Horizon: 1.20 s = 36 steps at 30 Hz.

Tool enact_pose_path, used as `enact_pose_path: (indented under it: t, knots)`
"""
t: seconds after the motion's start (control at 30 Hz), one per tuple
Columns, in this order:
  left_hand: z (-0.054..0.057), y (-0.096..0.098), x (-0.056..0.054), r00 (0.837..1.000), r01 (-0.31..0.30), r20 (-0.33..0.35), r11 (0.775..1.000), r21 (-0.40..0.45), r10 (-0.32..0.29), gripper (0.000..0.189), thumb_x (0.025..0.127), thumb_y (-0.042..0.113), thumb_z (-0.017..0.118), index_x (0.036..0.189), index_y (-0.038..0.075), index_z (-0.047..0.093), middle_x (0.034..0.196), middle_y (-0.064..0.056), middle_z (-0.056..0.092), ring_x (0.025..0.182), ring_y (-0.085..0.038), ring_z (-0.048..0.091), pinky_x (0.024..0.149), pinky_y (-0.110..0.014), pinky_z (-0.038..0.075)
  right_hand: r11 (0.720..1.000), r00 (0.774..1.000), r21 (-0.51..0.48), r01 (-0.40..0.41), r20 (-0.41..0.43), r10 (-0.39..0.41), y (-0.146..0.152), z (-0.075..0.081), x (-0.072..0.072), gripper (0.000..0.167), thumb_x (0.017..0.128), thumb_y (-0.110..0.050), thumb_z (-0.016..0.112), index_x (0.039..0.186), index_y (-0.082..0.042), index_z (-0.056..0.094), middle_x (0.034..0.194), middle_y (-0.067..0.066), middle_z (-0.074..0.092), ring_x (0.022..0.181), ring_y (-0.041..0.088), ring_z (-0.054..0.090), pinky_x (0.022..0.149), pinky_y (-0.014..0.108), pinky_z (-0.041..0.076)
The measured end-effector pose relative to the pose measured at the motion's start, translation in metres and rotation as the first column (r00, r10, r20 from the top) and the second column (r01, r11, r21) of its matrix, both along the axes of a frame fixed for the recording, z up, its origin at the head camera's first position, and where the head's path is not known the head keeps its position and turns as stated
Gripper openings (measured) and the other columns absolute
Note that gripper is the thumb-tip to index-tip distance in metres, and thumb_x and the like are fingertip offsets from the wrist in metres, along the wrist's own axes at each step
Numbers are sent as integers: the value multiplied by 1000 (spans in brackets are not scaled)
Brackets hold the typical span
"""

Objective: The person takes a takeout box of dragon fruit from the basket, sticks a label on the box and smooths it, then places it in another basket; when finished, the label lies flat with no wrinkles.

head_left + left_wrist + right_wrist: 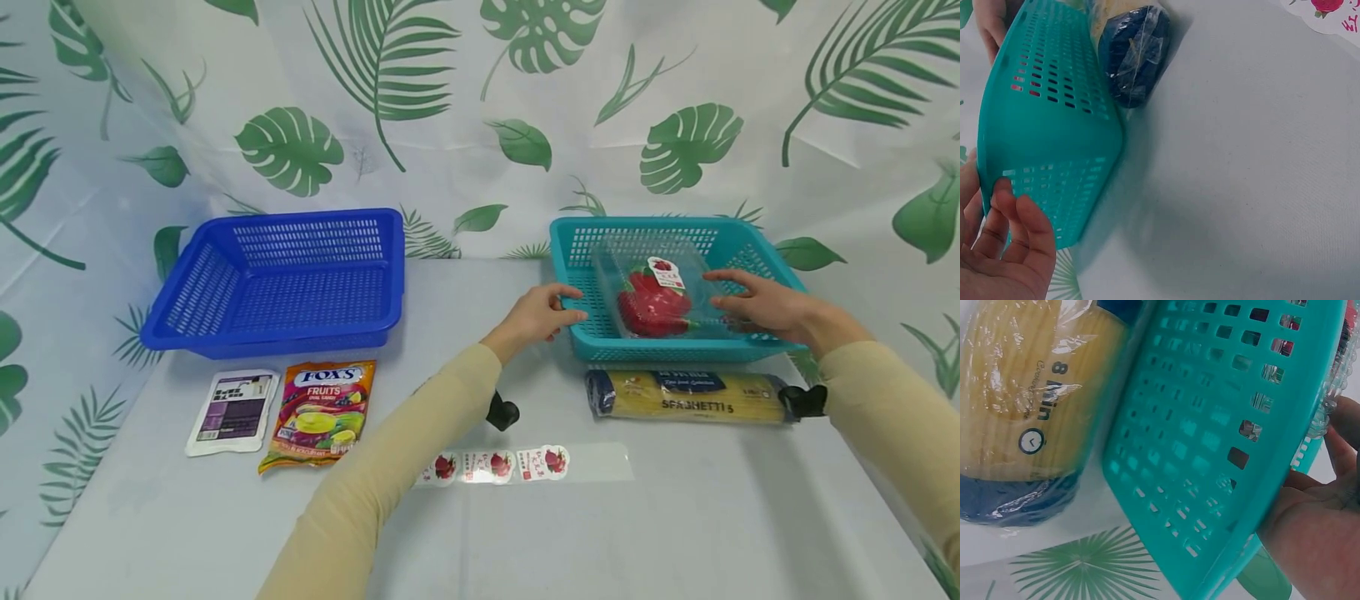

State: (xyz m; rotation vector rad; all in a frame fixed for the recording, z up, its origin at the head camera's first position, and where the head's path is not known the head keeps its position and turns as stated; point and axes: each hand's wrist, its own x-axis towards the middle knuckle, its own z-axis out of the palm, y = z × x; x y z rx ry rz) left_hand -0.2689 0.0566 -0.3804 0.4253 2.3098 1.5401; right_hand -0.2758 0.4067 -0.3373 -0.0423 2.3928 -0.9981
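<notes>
Where the table (pixel 675 517) lies nearest the viewer, a strip of three fruit-printed labels (pixel 498 465) is found flat on the cloth, with a white and purple sachet (pixel 232 411) and a Fox's fruit candy bag (pixel 318 412) set side by side to the left. Just beyond the strip, a packet of spaghetti (pixel 690 396) is laid lengthwise against the near wall of the teal basket (pixel 577 250); in the left wrist view its dark blue end (pixel 1135 56) is seen touching that wall. Inside the teal basket, a clear plastic box (pixel 652 279) holding a red fruit or vegetable (pixel 652 308) and bearing a small label is observed; nothing else can be made out in it. The left hand (pixel 536 315) is placed at the basket's near left corner, its fingers curled over the rim, and the left wrist view shows fingertips (pixel 1013 212) pressed on the outer wall. The right hand (pixel 757 304) is placed at the basket's right side, fingers extended over the rim and resting against the clear box; whether the box itself is gripped cannot be told. To the far left, well apart from both hands, a blue basket (pixel 281 283) is recorded, with no contents visible. A leaf-patterned backdrop (pixel 465 108) closes the scene behind.
</notes>
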Motion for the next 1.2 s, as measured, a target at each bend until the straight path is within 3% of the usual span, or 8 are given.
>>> enact_pose_path:
  t: [0.37,0.6,0.93,1.03,1.2]
  knots:
    - [-1,2,0,1000,-4,0,1000,3,4,40,94,26,67,132,16,60,64,1,46,51,-15,45,55,-33,44,1000,1000,-22,-2,6,3,3,-5,2,72,106,-38,39,156,-9,-4,150,40,8,132,60,23,104,65,29]
    - [0,2,1,1000,-4,-2,1000,-1,4,40,94,26,67,132,17,60,63,1,46,50,-15,45,51,-26,41,1000,1000,-14,4,-9,-4,3,-7,2,73,105,-39,40,156,-9,-3,150,39,8,131,58,27,104,64,32]
    - [-3,2,1,1000,-5,-14,1000,-17,5,40,95,28,66,133,18,59,68,0,45,50,-12,41,50,-26,37,999,999,-14,34,4,-34,2,-8,1,73,105,-40,41,157,-12,-2,149,39,12,131,57,28,103,63,32]
    - [-5,2,3,1000,-12,-26,1000,-5,12,41,96,28,65,134,18,58,77,-2,51,56,-19,49,54,-29,42,999,999,-21,41,5,-41,3,-7,1,73,105,-40,41,157,-13,-2,149,39,13,131,57,28,103,63,33]
    - [-8,-1,6,999,-47,-23,997,62,49,42,97,31,63,136,20,56,100,-3,57,90,-36,63,72,-43,53,999,999,-19,47,1,-47,2,-6,2,72,105,-40,41,157,-13,-1,150,39,10,132,57,27,103,64,33]
